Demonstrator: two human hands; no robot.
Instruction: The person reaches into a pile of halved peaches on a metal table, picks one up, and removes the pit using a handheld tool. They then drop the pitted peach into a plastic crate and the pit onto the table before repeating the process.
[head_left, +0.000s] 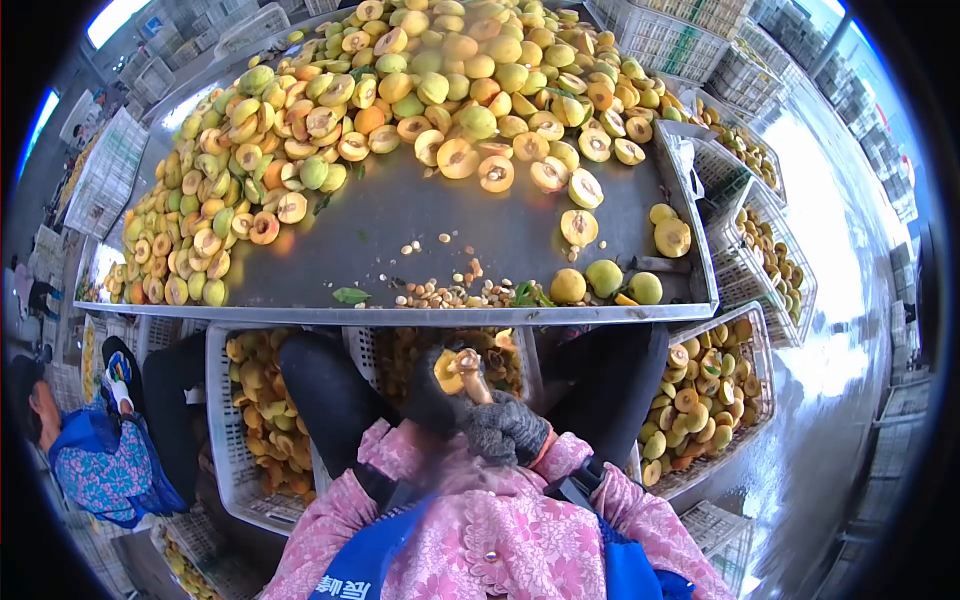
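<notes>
My left hand (428,392), in a dark glove and partly blurred, is closed around a yellow peach half (447,372) in front of my lap. My right hand (503,430), in a grey knit glove, grips a short tool with a wood-coloured handle (474,388). The tool's far end meets the cut face of the peach; its exact tip is too small to make out. Just beyond both hands, a crate of peach halves (400,352) stands between my knees, partly hidden by the left hand.
A metal table (400,230) holds a large heap of halved peaches (440,80). Loose pits (455,293) lie along its raised front edge. Crates of peach halves stand at left (270,400) and right (700,400). Another person (110,450) sits at far left.
</notes>
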